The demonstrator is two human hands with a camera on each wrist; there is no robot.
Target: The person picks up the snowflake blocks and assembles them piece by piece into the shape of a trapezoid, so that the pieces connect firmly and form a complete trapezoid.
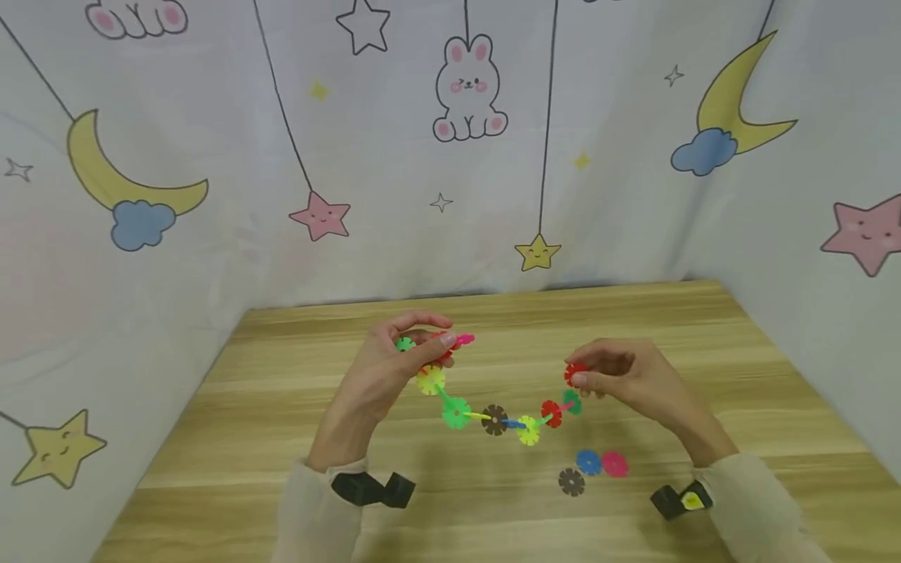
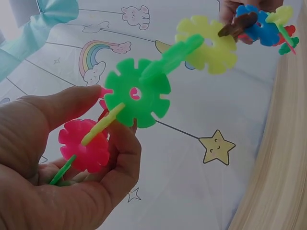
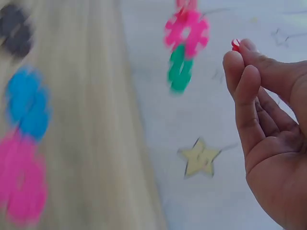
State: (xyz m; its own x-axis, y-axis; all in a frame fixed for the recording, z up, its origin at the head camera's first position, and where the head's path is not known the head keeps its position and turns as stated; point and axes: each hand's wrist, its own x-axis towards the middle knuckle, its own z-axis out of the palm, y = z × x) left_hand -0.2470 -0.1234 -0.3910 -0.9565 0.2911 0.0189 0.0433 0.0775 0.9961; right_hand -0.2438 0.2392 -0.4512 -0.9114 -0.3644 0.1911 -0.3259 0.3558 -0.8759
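My left hand grips one end of a chain of interlocking plastic snowflake discs. Between its thumb and fingers are a pink disc and red pieces, and several discs curl back into the palm. From there the chain hangs in a sagging curve above the table, through a light-green disc and a brown disc, to a dark green disc at its far end. My right hand pinches a red disc between thumb and fingertips. In the right wrist view this disc is apart from the chain's green end.
On the wooden table, below the right hand, lie a blue disc, a pink disc and a grey-brown disc, close together. A pale curtain printed with stars, moons and rabbits hangs behind and beside the table.
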